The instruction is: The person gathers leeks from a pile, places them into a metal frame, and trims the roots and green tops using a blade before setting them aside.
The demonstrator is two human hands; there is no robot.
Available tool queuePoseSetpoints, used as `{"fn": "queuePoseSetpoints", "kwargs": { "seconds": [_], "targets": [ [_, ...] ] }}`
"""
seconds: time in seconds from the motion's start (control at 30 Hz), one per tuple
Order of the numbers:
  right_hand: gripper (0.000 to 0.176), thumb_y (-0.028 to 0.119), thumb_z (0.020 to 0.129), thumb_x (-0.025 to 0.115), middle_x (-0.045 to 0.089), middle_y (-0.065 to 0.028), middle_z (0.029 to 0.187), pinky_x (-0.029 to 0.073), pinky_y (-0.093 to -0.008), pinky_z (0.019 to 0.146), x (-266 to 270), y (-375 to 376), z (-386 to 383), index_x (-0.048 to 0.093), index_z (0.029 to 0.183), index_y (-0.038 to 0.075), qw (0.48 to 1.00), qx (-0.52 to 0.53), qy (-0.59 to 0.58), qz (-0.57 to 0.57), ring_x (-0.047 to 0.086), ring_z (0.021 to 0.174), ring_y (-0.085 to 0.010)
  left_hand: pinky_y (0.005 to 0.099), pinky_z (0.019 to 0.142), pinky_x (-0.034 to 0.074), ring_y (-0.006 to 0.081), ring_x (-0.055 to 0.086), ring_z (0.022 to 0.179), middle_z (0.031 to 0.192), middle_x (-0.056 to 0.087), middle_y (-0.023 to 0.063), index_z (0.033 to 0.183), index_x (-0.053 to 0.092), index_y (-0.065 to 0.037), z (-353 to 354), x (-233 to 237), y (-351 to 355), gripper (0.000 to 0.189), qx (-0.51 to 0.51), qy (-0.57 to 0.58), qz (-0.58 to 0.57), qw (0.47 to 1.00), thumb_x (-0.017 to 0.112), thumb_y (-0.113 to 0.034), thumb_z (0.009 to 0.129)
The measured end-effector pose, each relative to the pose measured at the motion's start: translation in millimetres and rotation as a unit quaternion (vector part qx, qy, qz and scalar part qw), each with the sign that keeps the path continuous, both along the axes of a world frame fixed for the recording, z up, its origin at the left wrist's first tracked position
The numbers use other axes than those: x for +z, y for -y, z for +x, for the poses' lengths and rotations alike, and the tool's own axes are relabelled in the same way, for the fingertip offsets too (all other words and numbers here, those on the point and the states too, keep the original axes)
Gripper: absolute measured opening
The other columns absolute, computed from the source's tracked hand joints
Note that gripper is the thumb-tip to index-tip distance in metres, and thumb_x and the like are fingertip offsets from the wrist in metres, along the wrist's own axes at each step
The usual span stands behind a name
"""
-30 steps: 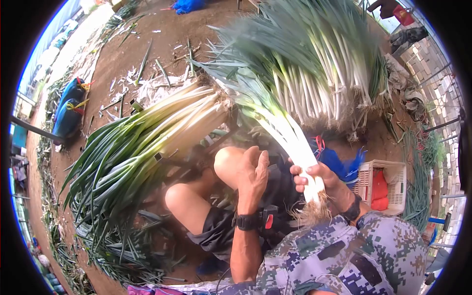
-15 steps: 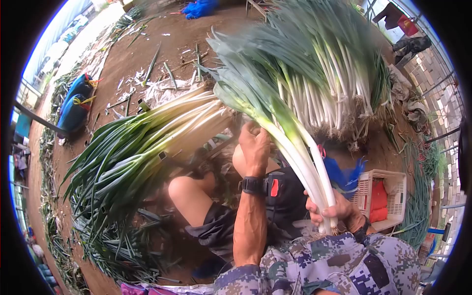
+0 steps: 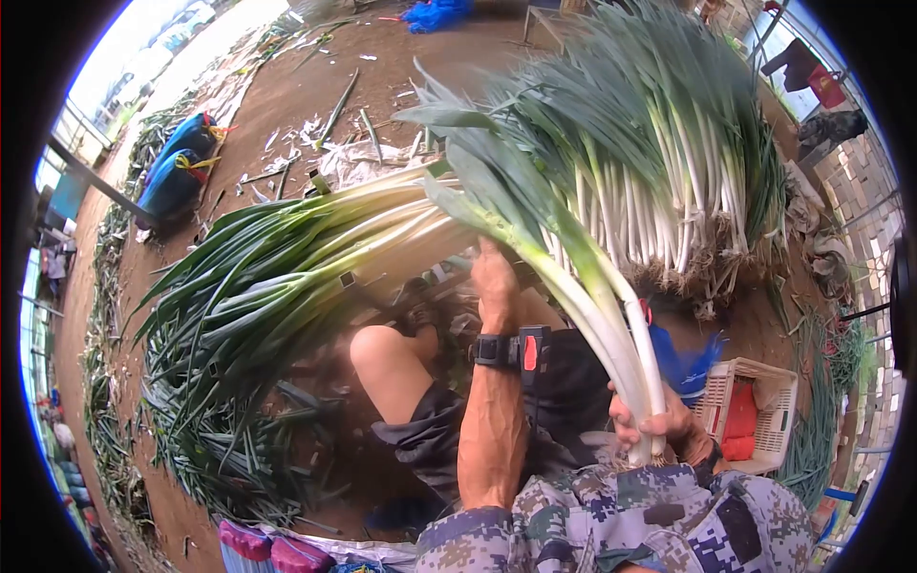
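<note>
My right hand (image 3: 654,425) is wrapped round the white lower ends of a few long green onions (image 3: 602,325), just above their roots, close to my camouflage shirt. The green onions slant up and away to the left, leaves outward. Beside their green part is my left hand (image 3: 495,286), closed. Its fingertips are mostly behind the leaves, and what they pinch cannot be made out. A pile of cleaned green onions (image 3: 315,253) lies to the left, white ends toward the left hand. Beyond the held ones stands a big bunch of green onions (image 3: 659,172) with dirty roots.
At the right stands a plastic crate (image 3: 769,411) with red material inside, next to blue plastic (image 3: 686,361). Stripped leaves (image 3: 229,458) cover the ground at lower left. Blue bundles (image 3: 181,172) lie farther left. My bare knee (image 3: 387,358) is below the cleaned pile.
The view has shifted a little, so the surroundings sit farther right. My right hand keeps hold of the green onions, and the left fingers are now more hidden by the leaves.
</note>
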State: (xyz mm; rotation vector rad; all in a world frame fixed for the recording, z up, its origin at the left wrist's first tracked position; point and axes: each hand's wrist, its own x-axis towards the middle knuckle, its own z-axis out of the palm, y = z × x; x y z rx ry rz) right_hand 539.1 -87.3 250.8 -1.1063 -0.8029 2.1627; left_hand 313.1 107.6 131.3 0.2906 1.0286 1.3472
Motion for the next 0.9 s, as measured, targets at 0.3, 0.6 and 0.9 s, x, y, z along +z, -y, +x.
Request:
{"fn": "queuePoseSetpoints", "kwargs": {
  "seconds": [0.3, 0.6, 0.9],
  "targets": [
    [0.081, 0.009, 0.070, 0.075, 0.054, -0.0093, 0.092, 0.053, -0.0381, 0.060, 30, -54, -30, 0.035, 0.139, -0.004, 0.990, -0.073, -0.027, 0.116, 0.058, 0.065, -0.0190, 0.0274, 0.077, 0.051, 0.0131, 0.063, 0.083, 0.089, 0.069, 0.0065, 0.114, 0.067, 0.003, -39, 16, 38, 0.043, -0.090, -0.127, 0.081, 0.984, 0.065, -0.037, 0.099],
    [0.051, 0.013, 0.073, 0.075, 0.059, -0.0095, 0.096, 0.052, -0.0355, 0.064, 45, -192, -113, 0.055, 0.116, -0.004, 0.904, 0.097, 0.114, 0.401, 0.061, 0.070, -0.0209, 0.0279, 0.079, 0.054, 0.0145, 0.066, 0.088, 0.103, 0.069, 0.0084, 0.122, 0.061, 0.004, -139, 36, 52, 0.030, 0.031, -0.232, 0.127, 0.964, 0.067, -0.013, 0.098],
    [0.053, 0.006, 0.082, 0.065, 0.067, -0.0159, 0.110, 0.053, -0.0428, 0.087, -107, -421, -256, 0.053, 0.133, 0.004, 0.555, 0.225, 0.331, 0.729, 0.066, 0.102, -0.0346, 0.0336, 0.087, 0.053, 0.0245, 0.066, 0.096, 0.102, 0.069, 0.0118, 0.119, 0.065, -0.001, -254, 34, 42, 0.032, 0.220, -0.584, 0.107, 0.774, 0.073, -0.001, 0.088]
  ]
}}
